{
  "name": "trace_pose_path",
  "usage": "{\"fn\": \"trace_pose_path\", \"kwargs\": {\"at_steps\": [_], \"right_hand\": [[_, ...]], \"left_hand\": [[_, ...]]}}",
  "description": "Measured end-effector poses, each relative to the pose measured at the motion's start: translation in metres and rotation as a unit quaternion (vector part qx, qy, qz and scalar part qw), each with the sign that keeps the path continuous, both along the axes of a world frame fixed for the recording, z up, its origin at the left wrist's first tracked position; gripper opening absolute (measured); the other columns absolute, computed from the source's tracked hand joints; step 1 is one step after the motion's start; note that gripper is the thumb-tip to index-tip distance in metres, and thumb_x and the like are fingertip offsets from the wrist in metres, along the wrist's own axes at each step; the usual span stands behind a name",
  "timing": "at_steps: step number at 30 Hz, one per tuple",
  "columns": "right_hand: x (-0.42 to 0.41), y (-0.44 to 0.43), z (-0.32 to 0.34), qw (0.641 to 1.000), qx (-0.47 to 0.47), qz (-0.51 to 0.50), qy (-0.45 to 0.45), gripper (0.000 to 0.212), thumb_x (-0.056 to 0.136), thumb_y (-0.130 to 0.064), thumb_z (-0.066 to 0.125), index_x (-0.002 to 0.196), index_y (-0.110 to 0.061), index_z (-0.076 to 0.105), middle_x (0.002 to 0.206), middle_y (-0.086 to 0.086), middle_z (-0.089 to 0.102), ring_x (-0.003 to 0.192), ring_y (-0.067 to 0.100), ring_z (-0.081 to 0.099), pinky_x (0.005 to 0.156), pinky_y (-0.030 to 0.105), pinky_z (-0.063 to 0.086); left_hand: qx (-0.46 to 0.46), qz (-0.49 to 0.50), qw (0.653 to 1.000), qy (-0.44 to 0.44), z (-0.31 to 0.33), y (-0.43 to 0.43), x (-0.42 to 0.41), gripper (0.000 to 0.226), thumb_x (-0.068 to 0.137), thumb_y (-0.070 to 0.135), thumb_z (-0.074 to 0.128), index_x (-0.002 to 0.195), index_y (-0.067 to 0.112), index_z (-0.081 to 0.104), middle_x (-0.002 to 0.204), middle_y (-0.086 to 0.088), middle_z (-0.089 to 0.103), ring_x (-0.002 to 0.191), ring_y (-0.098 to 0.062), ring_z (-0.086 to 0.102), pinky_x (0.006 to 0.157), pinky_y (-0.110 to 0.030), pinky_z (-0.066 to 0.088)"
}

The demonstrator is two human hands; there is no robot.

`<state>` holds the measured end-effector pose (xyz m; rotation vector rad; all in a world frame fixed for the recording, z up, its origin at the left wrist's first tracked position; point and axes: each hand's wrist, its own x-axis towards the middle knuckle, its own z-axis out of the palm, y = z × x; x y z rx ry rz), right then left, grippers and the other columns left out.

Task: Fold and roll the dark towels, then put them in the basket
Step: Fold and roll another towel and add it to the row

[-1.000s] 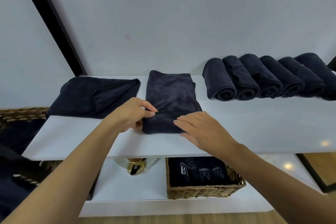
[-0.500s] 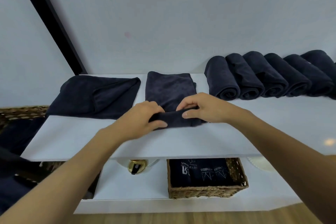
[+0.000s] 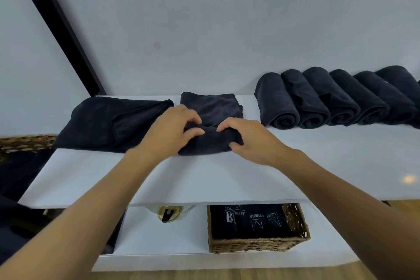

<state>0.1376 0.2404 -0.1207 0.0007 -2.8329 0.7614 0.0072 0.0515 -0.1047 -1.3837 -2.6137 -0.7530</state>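
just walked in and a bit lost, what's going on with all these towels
A person is rolling a towel on the shelf. The left hand and right hand grip its rolled near end; the far part lies flat. A row of rolled towels sits to the right, and a loose pile lies to the left. The basket below holds dark printed cloth.

Soft, even, cool light, faint shadows; small warm glare on the white shelf (image 3: 341,166); edges bowed, perhaps slightly soft
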Motion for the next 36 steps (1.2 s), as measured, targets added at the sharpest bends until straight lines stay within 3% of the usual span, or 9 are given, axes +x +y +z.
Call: {"fn": "trace_pose_path", "kwargs": {"at_steps": [3,7,10,12,17,21,26,31,36], "right_hand": [[-0.004,0.004,0.005,0.998,-0.057,-0.010,-0.022,0.045,0.078,-0.003,0.058,0.113,-0.031,0.059,0.108,-0.022,0.061,0.084,0.002,0.056,0.072,0.015,0.044],[-0.010,0.002,-0.001,0.999,0.045,0.020,-0.012,0.043,0.082,-0.016,0.066,0.121,-0.029,0.055,0.119,-0.014,0.056,0.103,0.007,0.051,0.088,0.022,0.041],[-0.008,-0.001,-0.007,0.990,0.140,0.017,0.005,0.044,0.087,-0.031,0.068,0.128,-0.025,0.054,0.124,-0.009,0.055,0.108,0.015,0.050,0.094,0.032,0.040],[-0.005,0.000,-0.002,0.997,0.069,0.019,-0.005,0.037,0.089,-0.030,0.068,0.125,-0.027,0.058,0.117,-0.010,0.060,0.104,0.012,0.054,0.092,0.029,0.042],[-0.017,0.011,0.017,0.989,-0.088,0.039,-0.108,0.023,0.095,-0.035,0.059,0.116,-0.030,0.066,0.105,-0.017,0.065,0.099,0.002,0.058,0.089,0.022,0.044],[-0.020,0.006,0.011,0.995,0.062,0.013,0.080,0.019,0.093,-0.030,0.062,0.108,-0.022,0.070,0.107,-0.010,0.066,0.103,0.008,0.054,0.090,0.032,0.045],[-0.011,0.007,-0.014,0.981,0.175,0.044,0.066,0.051,0.084,-0.036,0.072,0.129,-0.018,0.059,0.129,-0.003,0.061,0.121,0.021,0.053,0.103,0.038,0.040],[-0.034,0.012,0.013,0.998,0.055,0.032,-0.030,0.038,0.090,-0.030,0.066,0.127,-0.027,0.059,0.124,-0.012,0.062,0.112,0.012,0.052,0.094,0.027,0.039],[-0.056,0.021,0.027,0.992,-0.050,0.025,-0.109,0.031,0.090,-0.029,0.065,0.122,-0.030,0.064,0.120,-0.009,0.063,0.110,0.011,0.054,0.085,0.021,0.040]], "left_hand": [[-0.060,-0.055,0.969,0.235,-0.024,-0.007,0.020,0.060,0.072,0.060,0.070,0.111,0.015,0.067,0.102,-0.001,0.066,0.089,-0.023,0.061,0.076,-0.038,0.050],[-0.061,-0.053,0.962,0.260,-0.042,-0.008,0.016,0.056,0.072,0.028,0.084,0.117,0.002,0.064,0.103,-0.012,0.068,0.090,-0.032,0.065,0.074,-0.042,0.054],[-0.058,-0.087,0.979,0.174,-0.031,-0.006,0.011,0.050,0.081,0.026,0.077,0.123,0.005,0.061,0.110,-0.008,0.066,0.097,-0.030,0.061,0.085,-0.041,0.051],[-0.059,-0.085,0.993,0.050,-0.020,-0.008,0.011,0.045,0.089,0.032,0.067,0.130,0.018,0.056,0.116,0.005,0.062,0.105,-0.017,0.055,0.092,-0.027,0.041],[-0.077,-0.093,0.969,-0.214,0.000,-0.008,-0.006,0.010,0.094,0.035,0.059,0.098,0.029,0.067,0.077,0.021,0.064,0.073,0.004,0.058,0.067,-0.014,0.041],[-0.070,-0.049,0.963,-0.256,-0.003,0.001,-0.015,0.041,0.101,0.037,0.045,0.065,0.018,0.047,0.056,0.014,0.042,0.054,-0.003,0.040,0.061,-0.022,0.033],[-0.077,0.011,0.986,-0.147,-0.008,0.011,-0.017,0.038,0.104,0.033,0.036,0.074,0.019,0.055,0.073,0.008,0.056,0.072,-0.010,0.054,0.071,-0.025,0.040],[-0.076,0.013,0.970,0.230,-0.028,-0.002,0.006,0.057,0.088,0.057,0.044,0.109,0.010,0.067,0.101,-0.006,0.066,0.084,-0.028,0.061,0.073,-0.042,0.049],[-0.081,0.010,0.994,0.076,-0.021,0.001,-0.003,0.051,0.084,0.048,0.065,0.123,0.016,0.060,0.109,-0.001,0.063,0.098,-0.026,0.055,0.086,-0.040,0.045]]}}
